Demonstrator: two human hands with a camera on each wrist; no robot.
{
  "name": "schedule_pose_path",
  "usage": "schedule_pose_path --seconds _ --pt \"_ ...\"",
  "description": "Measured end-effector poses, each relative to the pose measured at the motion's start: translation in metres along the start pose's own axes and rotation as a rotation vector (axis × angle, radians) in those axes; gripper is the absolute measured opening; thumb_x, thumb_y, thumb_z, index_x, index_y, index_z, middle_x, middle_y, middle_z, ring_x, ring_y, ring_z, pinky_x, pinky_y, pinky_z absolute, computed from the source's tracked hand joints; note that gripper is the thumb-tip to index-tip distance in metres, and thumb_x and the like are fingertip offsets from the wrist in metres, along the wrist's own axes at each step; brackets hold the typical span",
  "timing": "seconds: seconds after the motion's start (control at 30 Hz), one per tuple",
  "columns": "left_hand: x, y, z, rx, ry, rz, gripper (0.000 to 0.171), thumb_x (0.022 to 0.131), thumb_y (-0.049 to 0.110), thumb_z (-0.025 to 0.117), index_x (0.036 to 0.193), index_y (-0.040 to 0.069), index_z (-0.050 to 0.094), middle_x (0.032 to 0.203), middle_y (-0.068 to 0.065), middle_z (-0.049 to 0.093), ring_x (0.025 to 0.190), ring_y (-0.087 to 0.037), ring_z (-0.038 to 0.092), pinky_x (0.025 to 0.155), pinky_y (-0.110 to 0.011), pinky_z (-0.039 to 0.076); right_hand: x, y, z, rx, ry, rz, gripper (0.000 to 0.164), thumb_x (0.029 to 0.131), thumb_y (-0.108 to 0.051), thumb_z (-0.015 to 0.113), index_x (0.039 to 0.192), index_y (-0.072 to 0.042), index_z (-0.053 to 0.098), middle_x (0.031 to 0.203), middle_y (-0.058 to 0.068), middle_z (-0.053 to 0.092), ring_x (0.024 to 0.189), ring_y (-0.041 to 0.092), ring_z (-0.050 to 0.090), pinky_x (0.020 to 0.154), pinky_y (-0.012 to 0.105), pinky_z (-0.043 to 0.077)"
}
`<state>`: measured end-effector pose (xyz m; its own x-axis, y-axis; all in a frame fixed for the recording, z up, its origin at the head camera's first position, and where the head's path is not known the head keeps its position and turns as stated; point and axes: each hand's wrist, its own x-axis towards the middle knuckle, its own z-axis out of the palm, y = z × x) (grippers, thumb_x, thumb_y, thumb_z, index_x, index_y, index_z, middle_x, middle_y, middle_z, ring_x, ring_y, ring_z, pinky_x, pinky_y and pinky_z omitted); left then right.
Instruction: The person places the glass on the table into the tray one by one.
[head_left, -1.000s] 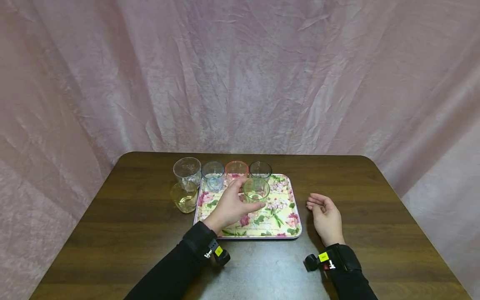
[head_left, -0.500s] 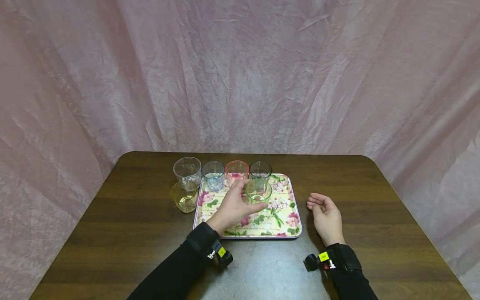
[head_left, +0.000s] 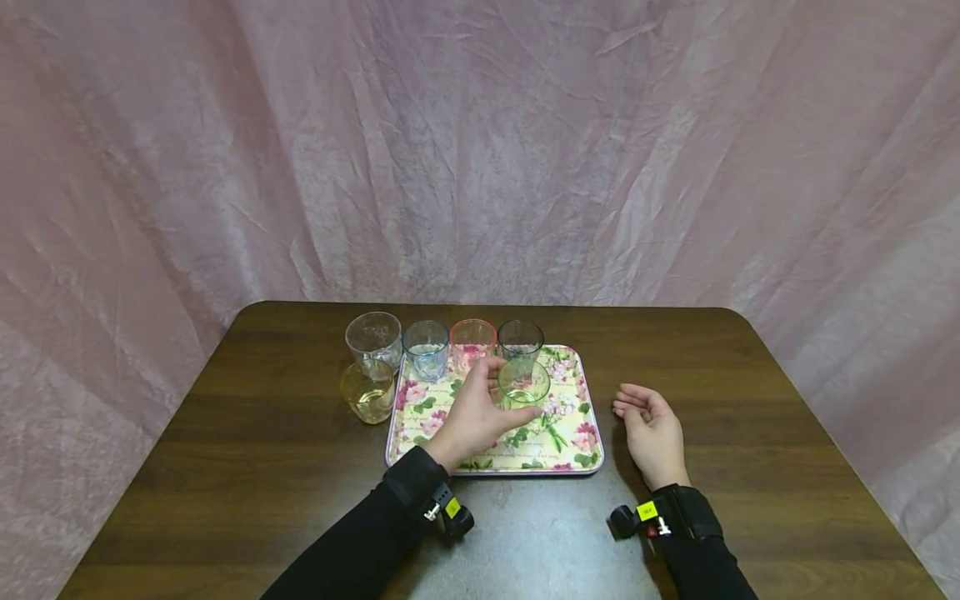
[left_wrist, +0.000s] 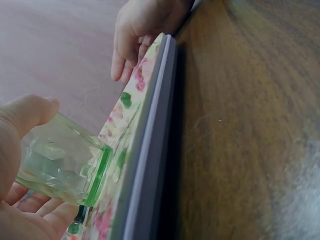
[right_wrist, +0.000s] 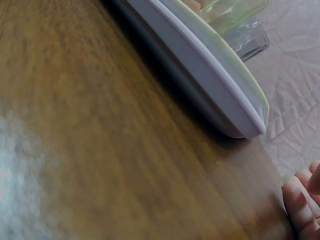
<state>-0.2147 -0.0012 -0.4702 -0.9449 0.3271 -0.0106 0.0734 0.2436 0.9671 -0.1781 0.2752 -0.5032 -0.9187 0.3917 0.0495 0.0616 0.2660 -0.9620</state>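
My left hand (head_left: 474,421) grips a green-tinted drinking glass (head_left: 524,385) over the flowered tray (head_left: 558,454), thumb on one side and fingers on the other. In the left wrist view this glass (left_wrist: 62,157) has a bright green end close to the tray surface. Along the tray's far side stand a blue glass (head_left: 427,357), a red-rimmed glass (head_left: 472,335) and a dark-rimmed glass (head_left: 521,336); the green one overlaps the last. To the tray's right, my right hand (head_left: 654,437) rests at the table with fingers loosely bent, holding nothing.
Left of the tray, on the wooden table (head_left: 247,467), are a wide clear glass (head_left: 374,335) and a yellow glass (head_left: 367,396) in front of it. The tray's raised pale rim (right_wrist: 200,55) shows in the right wrist view. A pink curtain (head_left: 480,167) hangs behind the table.
My left hand has moved slightly to the right with the green glass over the tray. The right hand and the other glasses have stayed where they were.
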Motion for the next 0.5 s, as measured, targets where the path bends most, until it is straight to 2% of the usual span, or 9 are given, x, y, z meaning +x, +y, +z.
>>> schedule_pose_path --seconds 0.23,0.5 --pt "0.0005 -0.0004 0.0039 0.026 0.024 0.005 0.091 0.088 0.034 0.095 0.159 0.01 0.041 0.156 -0.015 0.049 0.145 -0.039 0.052 0.12 -0.055 0.051 0.0001 -0.0006 -0.0006 -0.014 -0.005 0.004 0.032 0.11 0.001 0.051 0.14 0.007 0.062 0.135 0.029 0.069 0.098 -0.004 0.067 0.088 0.003 0.054" --pt "0.0022 0.0004 0.0093 0.005 0.045 0.011 0.089 0.088 0.027 0.095 0.156 0.007 0.041 0.15 -0.018 0.052 0.142 -0.039 0.056 0.122 -0.051 0.052 0.0006 0.0006 -0.0012 -0.017 -0.001 -0.01 0.032 0.109 0.003 0.051 0.139 0.007 0.062 0.133 0.03 0.069 0.096 -0.007 0.066 0.087 0.003 0.054"
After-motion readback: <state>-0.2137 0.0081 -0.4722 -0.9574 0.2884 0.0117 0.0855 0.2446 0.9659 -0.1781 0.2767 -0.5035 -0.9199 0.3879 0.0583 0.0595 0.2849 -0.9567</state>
